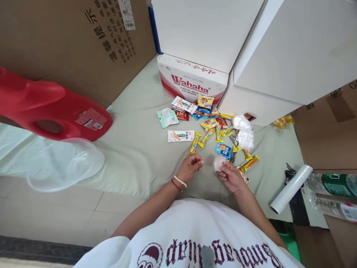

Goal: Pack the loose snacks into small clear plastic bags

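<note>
In the head view my right hand [231, 177] pinches a ball of crumpled whitish clear plastic film [219, 163] at its right side. My left hand [190, 167] hovers left of that film, fingers curled and pressed to the thumb; whatever they hold, if anything, is too small to make out. Just beyond it lie a yellow snack bar [195, 143] and a white snack packet [181, 136]. A blue snack packet [223, 149] sits right behind the film. Two more white plastic-wrapped bundles [245, 139] rest farther right among several small yellow bars.
A Wahaha carton [192, 80] and large white boxes [208, 29] stand behind the snacks. At left are a red jug [55, 108] and a clear plastic lid or basin [67, 163]. A white roll [291, 189] and plastic bottles [337, 185] lie at right.
</note>
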A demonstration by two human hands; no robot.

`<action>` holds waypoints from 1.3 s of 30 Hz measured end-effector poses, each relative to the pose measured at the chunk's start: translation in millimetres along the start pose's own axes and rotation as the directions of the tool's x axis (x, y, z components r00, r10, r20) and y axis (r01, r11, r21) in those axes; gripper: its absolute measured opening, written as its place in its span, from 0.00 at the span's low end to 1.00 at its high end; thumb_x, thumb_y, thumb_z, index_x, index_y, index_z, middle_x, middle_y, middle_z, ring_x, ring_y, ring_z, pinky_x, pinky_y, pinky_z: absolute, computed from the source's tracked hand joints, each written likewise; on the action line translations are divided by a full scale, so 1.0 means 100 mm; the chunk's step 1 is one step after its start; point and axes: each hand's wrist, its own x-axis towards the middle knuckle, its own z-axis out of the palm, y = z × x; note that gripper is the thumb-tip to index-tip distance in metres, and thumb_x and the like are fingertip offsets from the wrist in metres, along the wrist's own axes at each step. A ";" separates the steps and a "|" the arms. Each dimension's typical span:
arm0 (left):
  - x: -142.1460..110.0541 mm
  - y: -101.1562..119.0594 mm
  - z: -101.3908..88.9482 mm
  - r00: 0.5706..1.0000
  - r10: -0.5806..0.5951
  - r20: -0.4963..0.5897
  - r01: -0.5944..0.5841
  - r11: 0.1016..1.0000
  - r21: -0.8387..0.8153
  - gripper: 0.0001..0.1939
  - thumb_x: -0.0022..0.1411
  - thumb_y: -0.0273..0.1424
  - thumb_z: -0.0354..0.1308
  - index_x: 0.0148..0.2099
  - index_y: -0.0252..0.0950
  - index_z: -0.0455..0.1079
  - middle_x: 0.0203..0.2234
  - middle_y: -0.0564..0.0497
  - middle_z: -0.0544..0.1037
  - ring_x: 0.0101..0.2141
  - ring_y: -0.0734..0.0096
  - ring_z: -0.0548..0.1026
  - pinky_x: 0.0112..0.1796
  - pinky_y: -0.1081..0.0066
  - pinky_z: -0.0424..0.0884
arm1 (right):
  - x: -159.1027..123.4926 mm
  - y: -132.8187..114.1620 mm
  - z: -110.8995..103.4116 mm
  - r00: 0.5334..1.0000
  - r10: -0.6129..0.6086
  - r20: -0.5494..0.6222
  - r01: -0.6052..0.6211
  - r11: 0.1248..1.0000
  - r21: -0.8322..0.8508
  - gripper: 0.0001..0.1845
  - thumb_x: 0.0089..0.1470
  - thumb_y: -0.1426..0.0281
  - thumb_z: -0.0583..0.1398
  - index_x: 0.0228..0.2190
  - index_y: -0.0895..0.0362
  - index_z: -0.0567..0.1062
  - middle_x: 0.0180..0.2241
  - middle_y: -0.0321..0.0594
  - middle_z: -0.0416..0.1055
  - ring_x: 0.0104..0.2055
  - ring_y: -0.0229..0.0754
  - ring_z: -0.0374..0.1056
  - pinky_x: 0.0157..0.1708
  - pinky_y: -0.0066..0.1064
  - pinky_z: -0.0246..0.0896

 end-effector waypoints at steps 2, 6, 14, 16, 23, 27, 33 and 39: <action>-0.05 0.01 -0.01 0.999 0.041 -0.002 -0.041 0.999 0.033 0.20 0.52 0.47 0.70 0.34 0.35 0.72 0.24 0.56 0.71 0.25 0.76 0.67 0.30 0.73 0.64 | 0.01 -0.03 -0.04 1.000 0.023 0.005 -0.023 1.000 0.015 0.24 0.35 0.61 0.77 0.28 0.55 0.71 0.20 0.26 0.56 0.20 0.27 0.41 0.18 0.22 0.32; -0.16 0.03 0.05 0.992 0.116 0.045 -0.121 0.982 0.142 0.17 0.54 0.43 0.70 0.36 0.35 0.76 0.30 0.51 0.76 0.31 0.72 0.71 0.35 0.71 0.66 | 0.03 0.02 0.10 0.992 0.061 0.112 -0.049 0.993 -0.103 0.21 0.40 0.58 0.75 0.27 0.57 0.73 0.20 0.27 0.57 0.19 0.26 0.42 0.18 0.22 0.33; -0.16 0.00 0.00 0.999 -0.050 0.010 0.051 0.979 -0.196 0.20 0.50 0.45 0.73 0.32 0.34 0.72 0.22 0.57 0.69 0.24 0.79 0.64 0.29 0.74 0.60 | 0.06 0.05 0.12 0.992 0.102 0.073 -0.105 0.994 0.039 0.19 0.38 0.65 0.75 0.24 0.56 0.71 0.18 0.25 0.53 0.18 0.26 0.41 0.16 0.19 0.35; -0.16 -0.01 -0.04 0.992 -0.125 0.030 0.127 0.933 -0.337 0.21 0.48 0.43 0.75 0.33 0.34 0.71 0.22 0.57 0.69 0.24 0.80 0.65 0.28 0.75 0.60 | 0.06 0.05 0.02 0.994 0.105 0.037 -0.108 0.989 0.104 0.20 0.37 0.65 0.75 0.25 0.56 0.70 0.18 0.25 0.54 0.18 0.27 0.41 0.15 0.19 0.35; -0.22 0.01 -0.09 0.987 -0.156 0.041 0.159 0.898 -0.410 0.20 0.49 0.40 0.75 0.33 0.33 0.71 0.23 0.56 0.70 0.23 0.81 0.65 0.27 0.76 0.60 | 0.07 0.04 -0.02 0.987 -0.144 -0.065 0.143 0.989 -0.025 0.26 0.47 0.45 0.69 0.38 0.51 0.77 0.35 0.37 0.72 0.33 0.38 0.66 0.28 0.27 0.65; -0.25 -0.01 -0.12 0.987 -0.146 0.068 0.161 0.864 -0.476 0.18 0.51 0.38 0.75 0.35 0.33 0.71 0.23 0.56 0.70 0.24 0.80 0.66 0.29 0.75 0.62 | 0.13 0.07 0.09 0.981 -0.192 -0.021 0.181 0.951 -0.251 0.22 0.41 0.53 0.74 0.33 0.53 0.78 0.28 0.33 0.69 0.28 0.35 0.61 0.25 0.26 0.58; -0.27 -0.04 -0.20 0.996 -0.089 -0.030 0.065 0.889 -0.453 0.25 0.49 0.41 0.75 0.45 0.40 0.71 0.45 0.50 0.75 0.42 0.69 0.74 0.39 0.70 0.71 | 0.17 0.11 0.24 0.987 -0.152 -0.051 0.143 0.979 -0.146 0.22 0.37 0.56 0.76 0.27 0.55 0.76 0.24 0.30 0.63 0.22 0.31 0.53 0.19 0.24 0.47; -0.19 -0.12 -0.14 0.965 -0.050 -0.256 -0.011 0.973 -0.232 0.22 0.46 0.39 0.75 0.40 0.36 0.73 0.34 0.52 0.78 0.35 0.71 0.74 0.36 0.72 0.71 | 0.11 0.09 0.27 0.985 -0.171 -0.007 0.167 0.972 -0.167 0.19 0.41 0.55 0.74 0.30 0.55 0.80 0.24 0.32 0.66 0.24 0.33 0.57 0.22 0.25 0.54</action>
